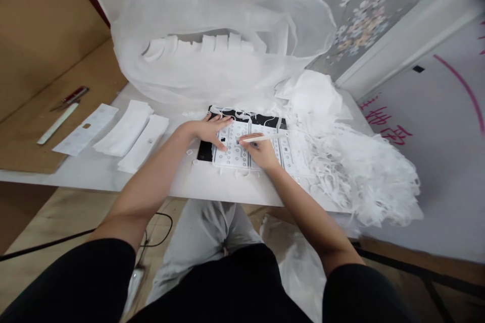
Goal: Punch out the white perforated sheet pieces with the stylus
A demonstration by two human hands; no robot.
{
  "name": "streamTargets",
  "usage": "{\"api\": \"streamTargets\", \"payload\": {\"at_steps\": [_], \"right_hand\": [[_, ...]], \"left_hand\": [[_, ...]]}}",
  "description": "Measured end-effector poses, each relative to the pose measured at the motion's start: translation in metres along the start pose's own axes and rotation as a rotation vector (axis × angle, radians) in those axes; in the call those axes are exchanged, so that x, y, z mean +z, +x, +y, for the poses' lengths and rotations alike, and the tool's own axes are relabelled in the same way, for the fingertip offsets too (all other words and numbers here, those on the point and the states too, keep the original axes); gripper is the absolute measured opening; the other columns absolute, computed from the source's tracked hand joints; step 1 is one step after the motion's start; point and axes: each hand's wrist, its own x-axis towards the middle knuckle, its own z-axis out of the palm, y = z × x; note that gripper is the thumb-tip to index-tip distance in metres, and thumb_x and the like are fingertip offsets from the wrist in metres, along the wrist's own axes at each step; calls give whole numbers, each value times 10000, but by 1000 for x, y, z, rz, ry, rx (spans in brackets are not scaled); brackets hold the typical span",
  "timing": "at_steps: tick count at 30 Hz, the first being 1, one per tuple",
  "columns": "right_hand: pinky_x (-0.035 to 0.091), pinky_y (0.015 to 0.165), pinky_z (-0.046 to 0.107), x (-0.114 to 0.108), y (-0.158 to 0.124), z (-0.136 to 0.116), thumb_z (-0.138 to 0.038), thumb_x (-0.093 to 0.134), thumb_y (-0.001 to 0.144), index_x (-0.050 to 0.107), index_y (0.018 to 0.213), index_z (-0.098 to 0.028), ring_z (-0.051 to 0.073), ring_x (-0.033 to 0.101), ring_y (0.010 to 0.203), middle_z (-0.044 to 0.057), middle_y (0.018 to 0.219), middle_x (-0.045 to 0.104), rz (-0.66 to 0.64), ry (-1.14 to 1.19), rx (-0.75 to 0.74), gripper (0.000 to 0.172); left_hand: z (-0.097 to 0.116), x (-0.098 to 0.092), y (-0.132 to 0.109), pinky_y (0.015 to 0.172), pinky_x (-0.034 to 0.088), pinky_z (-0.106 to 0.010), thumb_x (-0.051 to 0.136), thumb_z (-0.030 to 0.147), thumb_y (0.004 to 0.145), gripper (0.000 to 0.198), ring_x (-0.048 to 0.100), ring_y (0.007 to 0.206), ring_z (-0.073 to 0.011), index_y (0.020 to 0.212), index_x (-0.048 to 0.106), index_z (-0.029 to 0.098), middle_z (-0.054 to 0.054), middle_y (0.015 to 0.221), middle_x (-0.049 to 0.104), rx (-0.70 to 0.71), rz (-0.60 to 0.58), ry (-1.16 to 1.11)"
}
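My left hand (212, 130) lies with fingers spread on a white sheet (232, 159) printed with rows of small circles. Dark rectangular openings show in this sheet, one beside my left thumb. Closed around a slim white pen-shaped tool (267, 137), my right hand (261, 151) rests on the sheet's middle. The tool's back end points right; its tip is hidden at my fingers, so I cannot tell whether it is a pen or a knife. Under the sheet is a black board (205, 152), showing along the back and left.
A heap of white strips and scraps (364, 171) covers the table's right side. Stacked white cut pieces (127, 128) lie left, beside a cardboard sheet (22, 136) bearing a red utility knife (76, 95) and a pale strip (58, 123). Behind stands a translucent bag (220, 75) of white pieces.
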Motion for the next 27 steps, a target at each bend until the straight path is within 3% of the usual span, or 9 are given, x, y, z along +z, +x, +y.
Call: {"api": "streamTargets", "payload": {"at_steps": [14, 21, 27], "right_hand": [[467, 1092, 516, 3, -6, -5, -346, 670, 949, 809, 962, -293, 269, 650, 1128, 38, 1047, 799, 14, -73, 12, 149], [567, 939, 448, 2, -4, -6, -428, 694, 924, 819, 938, -262, 270, 725, 1012, 51, 1014, 797, 72, 17, 110, 207], [573, 870, 423, 4, -3, -6, -408, 708, 921, 823, 938, -240, 263, 733, 938, 59, 964, 796, 47, -19, 78, 205]], "left_hand": [[-1, 0, 1, 1270, -99, -538, 667, 767, 722, 1297, -151, 1580, -406, 1670, -59, 262, -33, 1733, -127, 3, -9, -12], [-6, 2, 4, 1270, -101, -532, 670, 756, 720, 1300, -153, 1578, -406, 1665, -85, 277, -26, 1734, -131, 17, -13, -22], [-3, 0, 1, 1267, -105, -536, 657, 758, 723, 1302, -167, 1577, -395, 1659, -110, 279, -21, 1727, -160, -5, -30, -22]]}}
